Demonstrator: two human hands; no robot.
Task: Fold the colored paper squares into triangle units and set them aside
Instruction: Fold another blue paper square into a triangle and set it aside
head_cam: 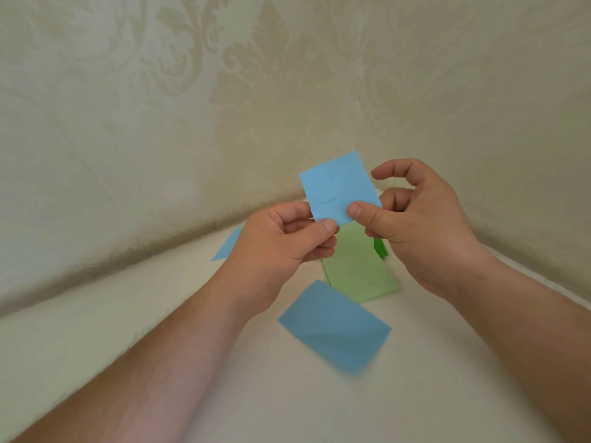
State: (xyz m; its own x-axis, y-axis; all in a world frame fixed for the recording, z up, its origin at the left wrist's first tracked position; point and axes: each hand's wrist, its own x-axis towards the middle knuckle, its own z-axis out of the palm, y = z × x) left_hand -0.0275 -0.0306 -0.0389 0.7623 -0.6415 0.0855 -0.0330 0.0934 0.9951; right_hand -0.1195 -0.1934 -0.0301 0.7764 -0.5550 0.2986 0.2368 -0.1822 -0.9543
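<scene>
Pinching the blue square (pixel 339 187) by its lower edge, my left hand (pixel 281 247) and right hand (pixel 415 219) both risk a crooked crease if either thumb slips.

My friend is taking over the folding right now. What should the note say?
Left hand and right hand both pinch the bottom edge of a blue paper square, held up, creased but not yet a triangle.
A blue piece with a diagonal crease lies nearest on the white surface; light green paper lies behind it, another blue piece to the left.
Left: fold the held square, then the rest.
</scene>
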